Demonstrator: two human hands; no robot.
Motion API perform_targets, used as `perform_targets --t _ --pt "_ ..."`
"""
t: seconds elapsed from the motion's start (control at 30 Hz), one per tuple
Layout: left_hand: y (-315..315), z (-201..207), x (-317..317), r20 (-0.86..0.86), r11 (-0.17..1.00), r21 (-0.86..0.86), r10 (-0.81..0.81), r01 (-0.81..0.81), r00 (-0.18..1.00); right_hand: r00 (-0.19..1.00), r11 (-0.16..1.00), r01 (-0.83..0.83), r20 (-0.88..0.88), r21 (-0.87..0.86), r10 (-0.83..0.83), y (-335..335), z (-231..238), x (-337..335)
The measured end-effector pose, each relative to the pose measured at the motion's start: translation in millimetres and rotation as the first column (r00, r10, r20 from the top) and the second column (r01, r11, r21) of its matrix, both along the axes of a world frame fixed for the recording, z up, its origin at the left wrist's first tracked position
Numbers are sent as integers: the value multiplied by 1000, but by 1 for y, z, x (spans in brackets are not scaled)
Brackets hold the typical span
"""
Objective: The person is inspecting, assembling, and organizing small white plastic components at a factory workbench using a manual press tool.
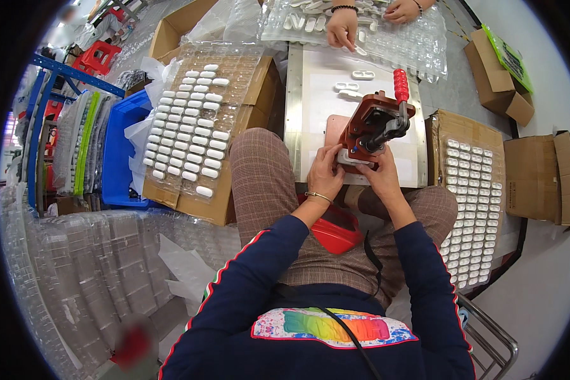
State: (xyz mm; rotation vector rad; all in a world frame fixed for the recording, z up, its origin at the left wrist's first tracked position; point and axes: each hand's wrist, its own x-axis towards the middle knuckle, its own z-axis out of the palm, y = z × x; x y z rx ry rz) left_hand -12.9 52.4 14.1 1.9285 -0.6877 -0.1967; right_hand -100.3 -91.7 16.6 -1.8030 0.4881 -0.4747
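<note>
Both my hands are at the base of a brown-red hand press (360,126) with a red lever grip (400,85). My left hand (325,176) pinches the left end of a white oblong plastic piece (347,158) under the press head. From the other side, my right hand (385,177) has its fingers closed at the piece's right end. The press head partly hides the piece and some fingertips. Beyond the press, a white oblong piece with two recesses (362,75) lies on the white tabletop (310,76). Two similar white pieces (346,87) are nearer the press.
On the left, a clear tray of smooth white pieces (196,139) rests on a cardboard box (250,104). Another tray of recessed pieces (468,215) is at right. Across the table, a co-worker's hands (342,28) handle pieces beside clear trays (411,50). A blue bin (117,152) stands far left.
</note>
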Motion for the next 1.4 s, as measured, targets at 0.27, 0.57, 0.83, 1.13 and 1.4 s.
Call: perform_targets --t 0.27,0.57,0.83,1.13,1.4 --pt "0 -5 2 -13 1000 -8 20 -20 1000 991 998 34 -130 -60 -42 -11 22 -12" --pt "1 -6 3 -2 1000 16 23 -23 1000 981 912 -126 184 390 57 -65 195 71" --pt "2 -3 3 4 1000 5 20 -20 1000 946 942 -290 202 170 255 -1 267 43" --pt "-2 6 4 43 1000 -15 26 -25 999 874 599 -63 246 -798 419 40 165 11" --pt "1 -6 5 75 999 24 22 -24 997 908 607 -119 161 -785 387 41 184 12"
